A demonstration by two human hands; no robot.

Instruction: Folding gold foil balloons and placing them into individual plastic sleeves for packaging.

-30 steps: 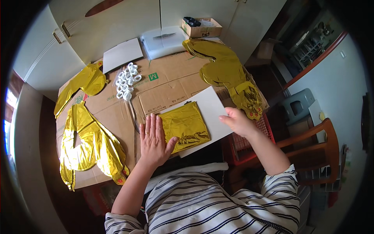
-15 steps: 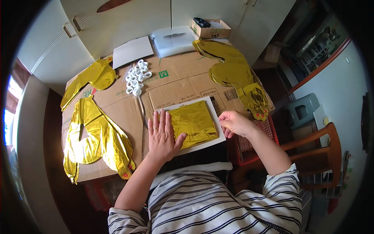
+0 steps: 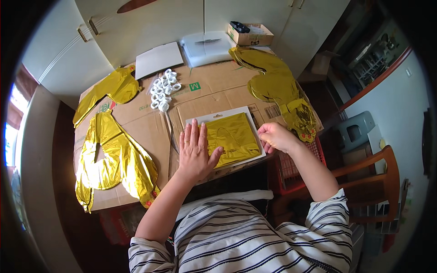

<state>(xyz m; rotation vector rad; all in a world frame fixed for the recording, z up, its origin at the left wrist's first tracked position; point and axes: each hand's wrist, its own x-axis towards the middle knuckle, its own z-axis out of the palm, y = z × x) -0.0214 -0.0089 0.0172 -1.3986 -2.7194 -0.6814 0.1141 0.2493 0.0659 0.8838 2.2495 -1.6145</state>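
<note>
Folded gold foil [image 3: 232,143], apparently a foil balloon, lies flat on a white card [image 3: 248,113] with a hang hole in its far edge. My left hand [image 3: 195,152] rests palm down over the left side of the foil, fingers straight and thumb spread to the right. At the card's right edge is my right hand [image 3: 277,138], its fingertips pinched together. Whatever sits between them is too small to make out. Another gold foil balloon [image 3: 114,150] is spread out to the left.
Cardboard [image 3: 209,98] covers the table. White ribbon rolls [image 3: 164,91] cluster beyond the card. More gold foil balloons lie at far left [image 3: 109,86] and right [image 3: 273,86]. Behind are a white stack [image 3: 159,59], clear plastic sleeves [image 3: 205,50] and a small box [image 3: 257,38].
The card and foil have shifted slightly away from me, and my left hand moved with them. More of the card's far edge and its hang hole now shows. My right hand keeps its pinch.
</note>
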